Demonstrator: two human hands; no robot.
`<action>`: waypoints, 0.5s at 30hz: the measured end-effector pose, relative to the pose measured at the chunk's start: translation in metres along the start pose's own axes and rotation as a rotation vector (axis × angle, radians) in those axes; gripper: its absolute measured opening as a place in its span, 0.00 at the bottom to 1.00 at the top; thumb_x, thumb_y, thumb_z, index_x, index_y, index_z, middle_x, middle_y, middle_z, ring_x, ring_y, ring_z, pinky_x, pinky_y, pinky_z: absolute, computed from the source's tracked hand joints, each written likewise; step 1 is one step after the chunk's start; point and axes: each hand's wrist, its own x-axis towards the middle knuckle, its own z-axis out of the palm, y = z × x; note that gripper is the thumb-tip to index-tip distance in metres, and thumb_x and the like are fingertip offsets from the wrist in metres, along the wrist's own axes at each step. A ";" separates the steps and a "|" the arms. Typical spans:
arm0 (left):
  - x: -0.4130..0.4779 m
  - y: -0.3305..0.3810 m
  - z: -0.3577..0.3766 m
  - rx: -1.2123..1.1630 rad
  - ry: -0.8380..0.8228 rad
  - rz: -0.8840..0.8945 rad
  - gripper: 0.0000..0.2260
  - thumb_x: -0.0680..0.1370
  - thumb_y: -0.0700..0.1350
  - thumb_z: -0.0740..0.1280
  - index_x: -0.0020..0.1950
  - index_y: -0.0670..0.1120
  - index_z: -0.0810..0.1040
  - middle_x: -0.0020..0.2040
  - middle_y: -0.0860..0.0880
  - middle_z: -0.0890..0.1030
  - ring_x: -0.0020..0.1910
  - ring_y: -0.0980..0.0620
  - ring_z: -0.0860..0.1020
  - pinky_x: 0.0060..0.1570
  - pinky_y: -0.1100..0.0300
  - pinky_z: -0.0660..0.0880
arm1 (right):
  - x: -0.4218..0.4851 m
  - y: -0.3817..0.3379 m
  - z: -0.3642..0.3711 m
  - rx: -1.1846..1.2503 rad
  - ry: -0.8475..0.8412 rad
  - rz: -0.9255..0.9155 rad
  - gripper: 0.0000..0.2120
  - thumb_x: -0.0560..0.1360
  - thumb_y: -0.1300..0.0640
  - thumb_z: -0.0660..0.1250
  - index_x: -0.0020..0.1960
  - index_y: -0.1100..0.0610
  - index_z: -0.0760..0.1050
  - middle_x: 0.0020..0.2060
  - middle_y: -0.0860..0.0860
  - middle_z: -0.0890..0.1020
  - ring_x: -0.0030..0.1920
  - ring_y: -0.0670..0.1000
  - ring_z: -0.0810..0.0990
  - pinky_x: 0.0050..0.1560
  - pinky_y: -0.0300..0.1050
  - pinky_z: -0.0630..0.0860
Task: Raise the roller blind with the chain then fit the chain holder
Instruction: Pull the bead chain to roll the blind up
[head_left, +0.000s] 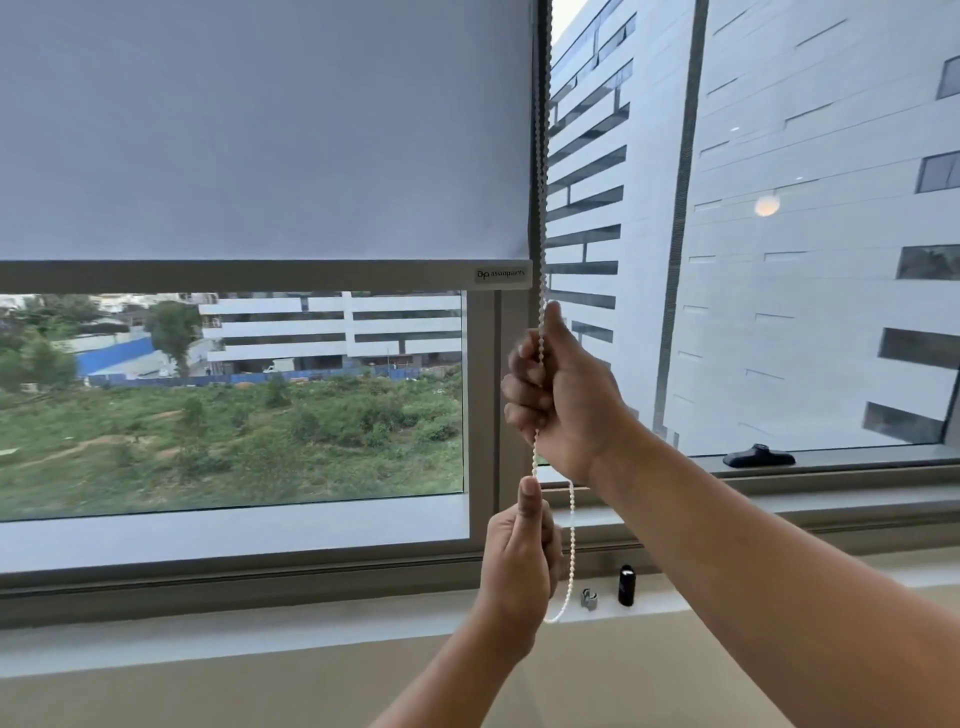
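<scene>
Head view: the matte pale-grey roller blind (260, 130) hangs flat, its straight bottom bar (234, 276) level about halfway down the window. The white beaded chain (572, 535) runs vertically beside its right edge. The right hand (561, 395) fists around it. The left hand (519, 551), below, pinches it, thumb up. A small metal chain holder (588, 598) and a black cylinder (626, 585) stand on the sill (260, 636).

Blind (260, 130) half down, bottom bar (234, 276) across mid-window. Right hand (561, 395) fists the chain (572, 540) just below the bar. Left hand (519, 556) pinches it lower, thumb up. The loop hangs beside the left hand. On the sill (363, 608): grey clip (588, 598), black cylinder (626, 585) just beside it.
</scene>
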 end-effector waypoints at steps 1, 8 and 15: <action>0.001 0.001 -0.002 0.001 -0.004 0.012 0.23 0.76 0.60 0.56 0.24 0.52 0.60 0.20 0.53 0.59 0.17 0.58 0.56 0.18 0.70 0.56 | -0.001 0.002 0.000 0.010 0.011 -0.036 0.22 0.76 0.37 0.61 0.31 0.51 0.74 0.24 0.45 0.67 0.22 0.44 0.61 0.21 0.37 0.61; 0.012 0.014 -0.034 0.266 -0.348 -0.110 0.32 0.77 0.70 0.45 0.36 0.47 0.75 0.31 0.49 0.75 0.30 0.51 0.72 0.31 0.61 0.66 | -0.009 0.006 0.002 0.075 -0.013 -0.124 0.22 0.78 0.42 0.59 0.29 0.51 0.69 0.21 0.43 0.63 0.20 0.41 0.57 0.17 0.33 0.56; 0.036 0.067 -0.051 0.231 -0.302 0.015 0.34 0.77 0.68 0.43 0.47 0.42 0.77 0.36 0.53 0.80 0.37 0.54 0.78 0.44 0.57 0.74 | -0.042 0.068 -0.018 0.094 -0.001 0.043 0.21 0.73 0.38 0.64 0.29 0.52 0.69 0.21 0.45 0.62 0.19 0.43 0.58 0.17 0.33 0.57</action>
